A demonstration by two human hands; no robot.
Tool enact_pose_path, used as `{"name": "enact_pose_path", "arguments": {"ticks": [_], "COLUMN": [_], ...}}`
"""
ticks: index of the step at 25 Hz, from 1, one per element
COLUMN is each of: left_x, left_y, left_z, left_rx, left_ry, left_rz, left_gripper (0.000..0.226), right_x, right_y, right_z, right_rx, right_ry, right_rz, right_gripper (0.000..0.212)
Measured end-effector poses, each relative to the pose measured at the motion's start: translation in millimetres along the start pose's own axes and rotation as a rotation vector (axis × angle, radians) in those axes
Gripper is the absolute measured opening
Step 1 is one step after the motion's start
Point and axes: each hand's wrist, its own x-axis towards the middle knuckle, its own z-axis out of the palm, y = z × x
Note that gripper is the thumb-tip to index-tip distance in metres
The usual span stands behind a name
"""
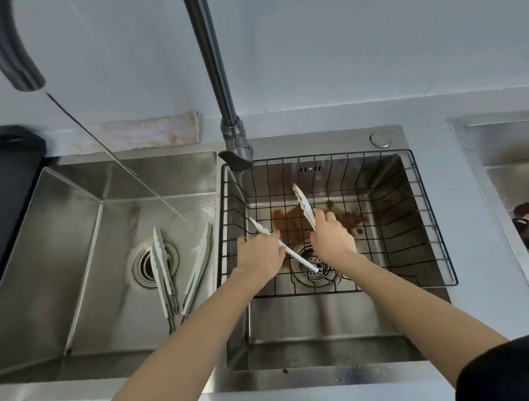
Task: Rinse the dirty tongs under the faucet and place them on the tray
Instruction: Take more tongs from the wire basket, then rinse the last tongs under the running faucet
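Note:
Over the wire basket point(439, 242) in the right basin, my left hand point(260, 253) grips one white serrated tong arm point(301, 261) and my right hand point(332, 239) grips another point(303, 204). The two arms spread apart like a V toward the back. Whether they join is hidden under my right wrist. Both tips carry brown stains. Two more white tongs point(160, 262) point(198, 260) lie in the left basin. The faucet spout point(23, 72) hangs at the upper left, its thin water stream point(115, 160) landing in the left basin beside those tongs.
A black tray point(8, 185) sits left of the sink. Brown residue point(292, 223) stains the right basin floor around its drain point(310, 268). The faucet neck point(215, 79) rises between the basins. A stained cloth point(147, 133) lies against the back wall. Another steel basin point(516, 185) is at the far right.

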Motion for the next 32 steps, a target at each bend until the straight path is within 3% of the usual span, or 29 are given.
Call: {"name": "enact_pose_path", "arguments": {"ticks": [4, 10, 19, 25, 32], "left_x": [2, -4, -30, -56, -87], "left_y": [6, 11, 8, -19, -79], "left_z": [-1, -13, -46, -54, -47], "left_rx": [-0.069, -0.241, -0.530, -0.683, -0.824], "left_ry": [-0.051, 0.019, 0.298, 0.497, 0.604], "left_rz": [-0.043, -0.072, -0.059, -0.057, -0.088], "left_gripper": [0.037, 0.040, 0.046, 0.045, 0.050], "right_x": [5, -2, -34, -59, -77], "right_y": [3, 3, -18, -56, -109], "right_z": [3, -8, -42, -45, -17], "right_rx": [0.018, 0.144, 0.351, 0.490, 0.626], "right_ry": [-0.004, 0.101, 0.275, 0.281, 0.214], "right_rz": [0.009, -0.030, -0.098, -0.145, -0.172], "right_gripper": [0.034, 0.040, 0.042, 0.044, 0.046]}}
